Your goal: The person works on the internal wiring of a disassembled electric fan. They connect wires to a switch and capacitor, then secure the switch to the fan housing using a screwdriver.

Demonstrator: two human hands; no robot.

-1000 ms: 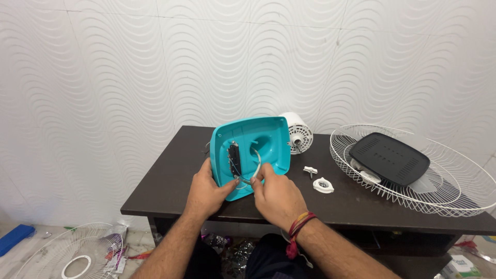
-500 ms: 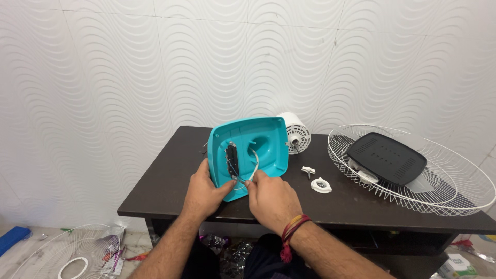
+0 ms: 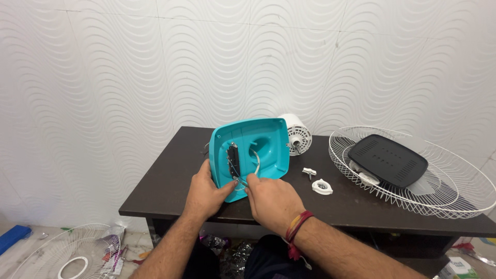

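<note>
Spanning most of the view, the dark table (image 3: 170,191) carries everything, and its left half and front left corner lie bare, leaving room to slide things that way. Toward the right edge a white wire fan guard (image 3: 413,170) lies dished side up, overhanging the edge a little, and cradles a black panel (image 3: 387,160) so it cannot slip off. Near the front edge, left of centre, the teal fan base (image 3: 256,152) is tipped up on its lower rim with its hollow underside facing the person, apparently so the wiring inside can be reached. The left hand (image 3: 204,194) clamps the lower left corner of the base and props it at that tilt. The right hand (image 3: 271,199) has its fingertips pinched together on the white cord (image 3: 256,165) where it curls out of the recess beside the dark terminal strip (image 3: 232,157). Just behind the base stands a white motor housing (image 3: 295,133). Between base and guard lie a white ring nut (image 3: 322,186) and a small white clip (image 3: 309,171), well clear of the hands.
</note>
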